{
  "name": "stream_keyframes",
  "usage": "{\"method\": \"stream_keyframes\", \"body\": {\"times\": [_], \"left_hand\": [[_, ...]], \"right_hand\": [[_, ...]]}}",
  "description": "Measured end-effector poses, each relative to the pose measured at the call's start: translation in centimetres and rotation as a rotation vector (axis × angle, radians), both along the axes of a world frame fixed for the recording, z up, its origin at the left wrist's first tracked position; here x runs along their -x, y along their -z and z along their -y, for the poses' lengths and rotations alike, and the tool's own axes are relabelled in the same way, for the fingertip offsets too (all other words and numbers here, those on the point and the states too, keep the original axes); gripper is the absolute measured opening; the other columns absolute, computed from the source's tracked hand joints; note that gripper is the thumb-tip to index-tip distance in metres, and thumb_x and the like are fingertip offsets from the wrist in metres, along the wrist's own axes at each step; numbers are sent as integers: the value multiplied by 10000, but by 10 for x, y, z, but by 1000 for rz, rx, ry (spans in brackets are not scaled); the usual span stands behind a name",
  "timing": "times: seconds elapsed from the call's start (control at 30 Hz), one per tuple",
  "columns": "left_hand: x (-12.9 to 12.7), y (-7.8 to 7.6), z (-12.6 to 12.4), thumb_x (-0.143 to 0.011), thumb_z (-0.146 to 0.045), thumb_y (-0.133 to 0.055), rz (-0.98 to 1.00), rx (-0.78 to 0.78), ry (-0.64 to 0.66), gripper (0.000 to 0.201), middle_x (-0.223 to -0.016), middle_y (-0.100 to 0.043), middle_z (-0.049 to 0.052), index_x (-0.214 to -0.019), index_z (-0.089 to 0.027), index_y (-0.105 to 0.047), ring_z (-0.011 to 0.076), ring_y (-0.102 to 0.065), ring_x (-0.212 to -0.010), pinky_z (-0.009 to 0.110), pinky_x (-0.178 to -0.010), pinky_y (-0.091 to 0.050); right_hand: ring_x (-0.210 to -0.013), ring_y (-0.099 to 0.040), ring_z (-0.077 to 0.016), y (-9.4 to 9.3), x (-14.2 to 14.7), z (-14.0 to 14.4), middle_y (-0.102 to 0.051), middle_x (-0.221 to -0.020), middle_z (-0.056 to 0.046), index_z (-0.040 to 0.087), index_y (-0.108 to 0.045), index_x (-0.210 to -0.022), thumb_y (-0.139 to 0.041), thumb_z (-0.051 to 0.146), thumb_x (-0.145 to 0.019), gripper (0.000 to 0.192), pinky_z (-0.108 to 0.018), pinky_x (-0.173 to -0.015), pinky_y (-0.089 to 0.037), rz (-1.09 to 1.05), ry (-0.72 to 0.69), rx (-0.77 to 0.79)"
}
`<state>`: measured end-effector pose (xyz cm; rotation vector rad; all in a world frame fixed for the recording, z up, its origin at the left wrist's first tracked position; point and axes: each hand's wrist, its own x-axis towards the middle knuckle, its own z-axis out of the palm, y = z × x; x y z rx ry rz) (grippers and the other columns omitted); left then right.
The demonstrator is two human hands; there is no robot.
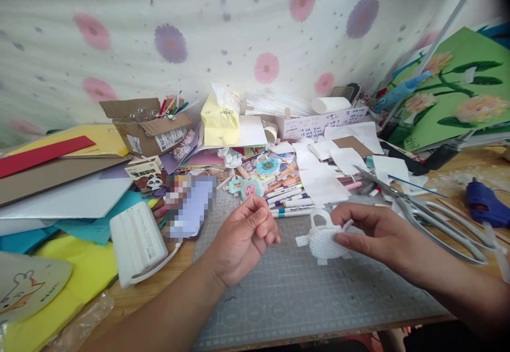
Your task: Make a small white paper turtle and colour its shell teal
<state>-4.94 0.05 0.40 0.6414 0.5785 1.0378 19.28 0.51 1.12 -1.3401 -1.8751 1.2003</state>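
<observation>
Floral-print sheeting with pink and purple daisies backs a cluttered craft desk, whose centre is covered by a grey gridded cutting mat point(303, 293). Item one: a small white mesh foam piece point(327, 241) with a looped handle, held just above the mat near its middle, pinched by the thumb and fingers of the right hand point(368, 229), which is closed on it. Item two: the left hand point(245, 235), at nine o'clock of the piece and just apart from it, fingers curled into a loose fist, holding nothing visible. Item three: a row of marker pens point(292, 203) at twelve o'clock. Item four: large metal scissors point(430, 219) at three o'clock, blades apart. Item five: a blue glue gun point(484, 206) farther out at three o'clock. Item six: a white ribbed case point(137, 243) at nine o'clock, beyond the left hand. Item seven: an open cardboard box point(149, 128) at eleven o'clock.
</observation>
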Motion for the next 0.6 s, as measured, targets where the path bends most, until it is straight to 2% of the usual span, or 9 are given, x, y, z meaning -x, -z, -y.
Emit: {"method": "stream_keyframes", "body": {"times": [0.13, 0.23, 0.43, 0.53, 0.57, 0.6], "left_hand": [[0, -1, 1, -812, -283, -628, -33, -21, 2, 200, -409, -311, -102, -704, -191, -488, 70, -315, -444, 240, -606, -380], [0, 1, 1, -745, -350, -694, -86, -73, 7, 272, -383, -288, -109, -660, -187, -494, 68, -283, -427, 242, -593, -369], [-1, 8, 10, -507, -450, -823, -301, -175, 146, 418, -487, -447, -62, -602, -179, -519, 86, -365, -494, 257, -596, -358], [-2, -1, 16, -469, -541, -792, -502, -351, 261, 443, -563, -456, -41, -621, -191, -566, 109, -413, -536, 260, -597, -380], [-3, -6, 17, -473, -582, -766, -565, -472, 313, 453, -632, -499, -14, -639, -194, -601, 129, -462, -588, 271, -637, -404], [-4, -10, 18, -559, -613, -701, -581, -585, 430, 437, -760, -580, 38, -691, -201, -640, 180, -544, -729, 303, -742, -424]], "right_hand": [[-714, -541, -187, -1, -1, 0, -600, -722, -4, 206, -614, -756, -641, 433, -749, 229, -284, -648, -426, -14, 15, -15], [-711, -546, -188, -1, -1, 0, -606, -724, -6, 206, -617, -759, -647, 436, -739, 233, -279, -640, -431, -29, 23, -1], [-696, -536, -185, -7, -2, -1, -586, -718, -5, 218, -598, -770, -631, 469, -740, 255, -271, -622, -428, 4, 47, -8], [-701, -546, -199, -8, -5, -2, -601, -730, -18, 220, -606, -782, -627, 490, -728, 277, -287, -636, -441, 42, 88, -28], [-701, -549, -202, -8, -6, -3, -605, -731, -19, 221, -608, -780, -627, 496, -723, 282, -291, -640, -444, 50, 99, -39], [-702, -551, -202, -7, -7, -3, -609, -734, -20, 222, -611, -779, -628, 501, -720, 286, -292, -643, -446, 54, 107, -52]]}}
